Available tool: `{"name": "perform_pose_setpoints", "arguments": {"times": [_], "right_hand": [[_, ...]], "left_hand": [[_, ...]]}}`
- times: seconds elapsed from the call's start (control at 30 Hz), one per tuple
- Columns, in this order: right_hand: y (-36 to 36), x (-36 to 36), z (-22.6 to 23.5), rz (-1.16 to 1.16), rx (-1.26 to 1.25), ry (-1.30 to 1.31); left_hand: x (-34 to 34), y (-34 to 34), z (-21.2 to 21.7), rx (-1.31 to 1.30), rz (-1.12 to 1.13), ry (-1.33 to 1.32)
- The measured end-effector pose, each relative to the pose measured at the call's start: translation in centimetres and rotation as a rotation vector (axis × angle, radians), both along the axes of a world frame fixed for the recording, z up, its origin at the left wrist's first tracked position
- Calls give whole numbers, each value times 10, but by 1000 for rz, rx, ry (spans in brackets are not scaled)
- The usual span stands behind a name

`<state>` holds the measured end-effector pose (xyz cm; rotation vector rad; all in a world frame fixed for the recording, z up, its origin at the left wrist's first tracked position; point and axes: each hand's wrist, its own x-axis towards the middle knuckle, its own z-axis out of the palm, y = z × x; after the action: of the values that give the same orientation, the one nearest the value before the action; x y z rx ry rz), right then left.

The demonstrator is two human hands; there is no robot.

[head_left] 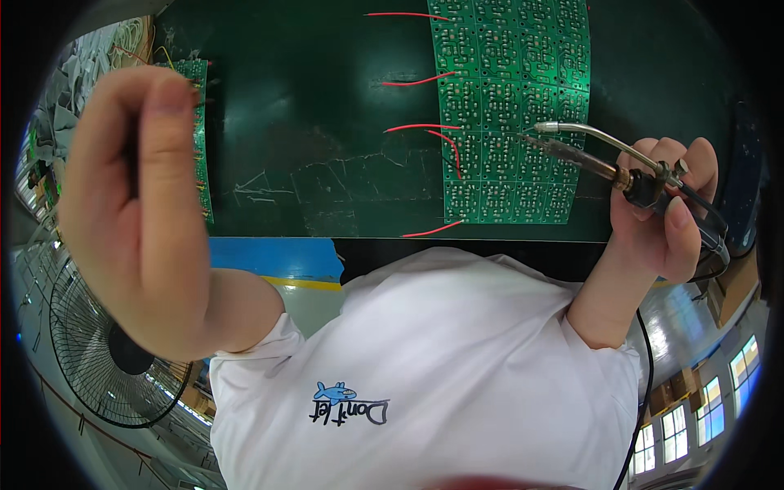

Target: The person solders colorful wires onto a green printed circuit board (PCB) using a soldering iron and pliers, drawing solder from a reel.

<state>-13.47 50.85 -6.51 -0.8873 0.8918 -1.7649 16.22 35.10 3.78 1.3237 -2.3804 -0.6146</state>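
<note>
A green circuit board panel [500, 106], packed with rows of solder joints, lies on the dark green work surface. Several short red wires [420, 126] stick out along its left side. My right hand [665, 216] is closed around a soldering iron [600, 166] with a curved metal solder feed tube [600, 133] clamped to it. The iron's tip and the tube's nozzle are over the right half of the panel; contact cannot be made out. My left hand [155, 204], raised at the left, has its fingers curled together; whatever they hold is hidden. Behind it, partly covered, is a second circuit board [202, 155].
Bundled wires [131, 37] and grey material [86, 77] lie at the far left. The work surface [327, 188] has scratches near its front edge. A black fan [122, 347] stands at the lower left. A black cable [645, 367] runs down on the right.
</note>
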Motion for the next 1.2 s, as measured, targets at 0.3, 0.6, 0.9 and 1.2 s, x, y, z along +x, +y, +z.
{"name": "perform_pose_setpoints", "arguments": {"times": [0.3,0.6,0.9,1.2], "right_hand": [[-1,-7,7,45,38,103],[-5,-29,13,142,93,346],[-13,-27,18,189,90,379],[-13,-27,21,181,68,435]], "left_hand": [[-55,26,-80,123,-310,160],[-67,44,-93,-16,-263,350],[-69,43,-86,-28,-255,269],[-72,44,-86,-47,-251,284]]}}
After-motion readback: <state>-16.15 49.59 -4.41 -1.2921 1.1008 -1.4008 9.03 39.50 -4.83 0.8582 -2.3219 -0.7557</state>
